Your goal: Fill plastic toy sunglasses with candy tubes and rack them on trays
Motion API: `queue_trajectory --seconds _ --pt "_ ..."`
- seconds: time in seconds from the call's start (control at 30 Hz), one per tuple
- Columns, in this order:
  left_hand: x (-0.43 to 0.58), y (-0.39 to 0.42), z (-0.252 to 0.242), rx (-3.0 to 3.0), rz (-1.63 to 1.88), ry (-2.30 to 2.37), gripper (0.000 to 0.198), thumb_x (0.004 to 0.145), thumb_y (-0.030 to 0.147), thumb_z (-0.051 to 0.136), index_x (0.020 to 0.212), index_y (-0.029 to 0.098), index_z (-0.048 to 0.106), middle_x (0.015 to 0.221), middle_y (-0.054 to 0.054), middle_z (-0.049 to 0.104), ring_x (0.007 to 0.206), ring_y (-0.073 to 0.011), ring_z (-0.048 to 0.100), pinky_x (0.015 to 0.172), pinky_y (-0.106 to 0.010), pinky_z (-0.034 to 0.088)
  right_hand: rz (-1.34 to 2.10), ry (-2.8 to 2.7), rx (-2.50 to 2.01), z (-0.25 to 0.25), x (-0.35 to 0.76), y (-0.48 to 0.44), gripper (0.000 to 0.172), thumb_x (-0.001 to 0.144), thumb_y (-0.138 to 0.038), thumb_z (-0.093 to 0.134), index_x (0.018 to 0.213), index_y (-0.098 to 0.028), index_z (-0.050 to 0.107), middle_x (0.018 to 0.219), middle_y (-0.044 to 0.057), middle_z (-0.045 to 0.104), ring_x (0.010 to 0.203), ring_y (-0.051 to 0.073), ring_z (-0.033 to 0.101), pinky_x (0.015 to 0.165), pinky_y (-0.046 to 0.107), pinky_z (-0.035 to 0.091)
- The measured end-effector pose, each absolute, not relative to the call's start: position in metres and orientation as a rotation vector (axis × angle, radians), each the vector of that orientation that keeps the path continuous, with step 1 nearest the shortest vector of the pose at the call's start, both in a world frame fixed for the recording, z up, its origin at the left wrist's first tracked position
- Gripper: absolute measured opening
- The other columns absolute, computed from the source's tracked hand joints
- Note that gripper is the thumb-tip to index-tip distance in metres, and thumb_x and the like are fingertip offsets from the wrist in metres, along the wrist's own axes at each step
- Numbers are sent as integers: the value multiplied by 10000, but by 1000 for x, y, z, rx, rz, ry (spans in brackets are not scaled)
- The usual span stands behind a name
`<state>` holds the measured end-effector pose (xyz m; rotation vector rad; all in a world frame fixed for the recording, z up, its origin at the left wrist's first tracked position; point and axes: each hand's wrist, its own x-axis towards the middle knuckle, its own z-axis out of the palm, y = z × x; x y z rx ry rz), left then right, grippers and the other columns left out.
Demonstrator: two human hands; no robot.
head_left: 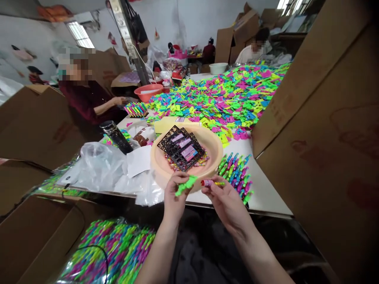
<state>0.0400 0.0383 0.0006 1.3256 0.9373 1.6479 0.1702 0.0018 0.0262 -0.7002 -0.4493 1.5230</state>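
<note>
Left hand: left hand [174, 201] raised over the near edge of the counter [266, 197], grip pinched on a bright green toothed plastic clip [186, 184], thumb and forefinger at its lower end.
Right hand: right hand [225, 201] just beside the left, grip pressed around a small red-and-pink piece with a yellow tip [209, 182], held level and pointing toward the green clip.
Gap: the two held pieces near each other, apparently not touching.
Weight: probably very light; easily carried by fingertips alone.
Stiffness: likely hard thin plastic, springy rather than soft; teeth and thin ends possibly brittle under a twist.
Surface: glossy, so perhaps a little slippery.
Where to hold: best on the flat body near the middle, clear of the teeth.
Just behind: round beige plastic basin [213, 146] holding black lattice cards with pink labels [180, 148].
To the right: tidy row of green, pink and blue clips [235, 173] on the counter.
Farther back: big loose heap of neon clips [225, 94].
To the left: crumpled clear plastic bags [100, 165].
Others: a seated person in a dark red sleeve [89, 102] at the far left side, hands apart from these.
</note>
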Motion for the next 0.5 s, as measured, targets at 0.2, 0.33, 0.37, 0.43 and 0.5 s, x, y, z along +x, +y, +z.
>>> queue_trajectory --seconds 0.2,0.33,0.37,0.43,0.5 --pt "26 33 16 1952 1708 729 110 790 282 621 890 247 650 995 -48 600 934 -173 579 746 -317 483 1622 -422 -626 27 168 5 214 689 -246 747 843 -217 602 821 -7 709 759 106 643 758 242 498" --pt "17 30 22 2111 1672 757 155 802 274 608 955 261 631 1008 -46 604 962 -184 559 803 -370 466 1699 -334 -625 30 164 7 236 649 -261 778 816 -214 617 774 -15 706 697 106 641 700 229 503" --pt "16 30 23 2144 1666 759 163 802 261 609 964 255 627 1015 -47 601 970 -185 556 817 -377 460 1713 -312 -635 30 164 8 239 641 -268 783 808 -209 623 749 -17 703 674 104 638 678 221 501" --pt "13 33 26 2211 1639 732 176 803 227 607 979 237 620 1037 -52 594 994 -193 551 832 -385 450 1745 -287 -654 30 163 9 236 639 -277 785 807 -196 640 707 -18 698 637 96 630 642 204 495" --pt "10 37 29 2277 1580 668 182 809 202 596 989 220 612 1052 -61 593 1006 -203 552 838 -397 447 1779 -281 -657 29 165 11 229 642 -280 782 808 -184 656 689 -12 697 613 92 627 617 193 492"
